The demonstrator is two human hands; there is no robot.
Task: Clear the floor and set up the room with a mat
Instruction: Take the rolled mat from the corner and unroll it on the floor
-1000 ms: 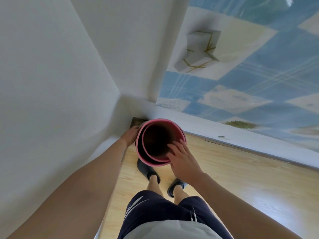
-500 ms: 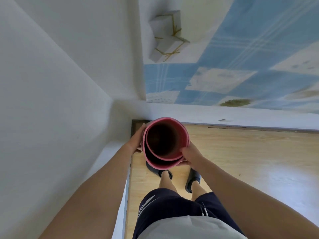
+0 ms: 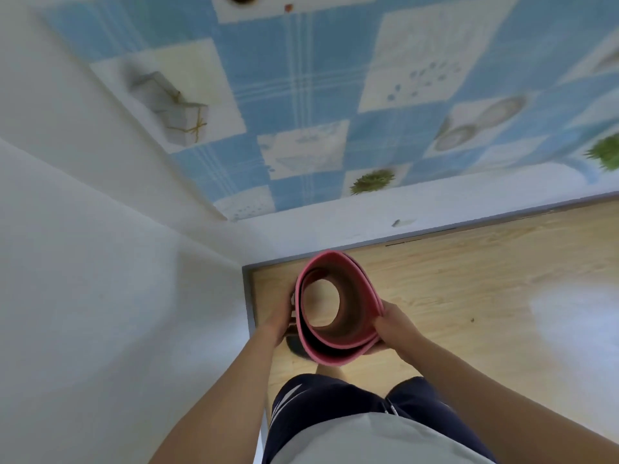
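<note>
Pink foam is gripped on both sides: the rolled mat point(image 3: 338, 308) is held upright, end-on to the camera, so its hollow core is seen straight down. The left hand point(image 3: 279, 321) is pressed flat against the roll's left flank, fingers mostly hidden behind it. The right hand point(image 3: 393, 324) is wrapped on the right flank near the loose outer flap, thumb side up. Both hands are closed on the mat; neither is free.

The roll is kept above the wood floor point(image 3: 469, 289), right at the floor's corner where the white wall point(image 3: 100, 296) meets the blue patterned wall point(image 3: 301, 95). Whether the lower end is touching the floor cannot be told; it is hidden by the roll itself. A dark shoe point(image 3: 294, 346) is partly seen just under the roll's near-left edge. Dark shorts point(image 3: 335, 400) fill the bottom of the view.

Step judged: mat picked up from the corner, not yet unrolled. Visible floor looks clear apart from small specks. Next move likely calls for the roll to be carried away from the corner toward open floor, tipped horizontal, laid down and the flap released to unroll. Loose outer wrap may spring open if the right-side grip is eased.
</note>
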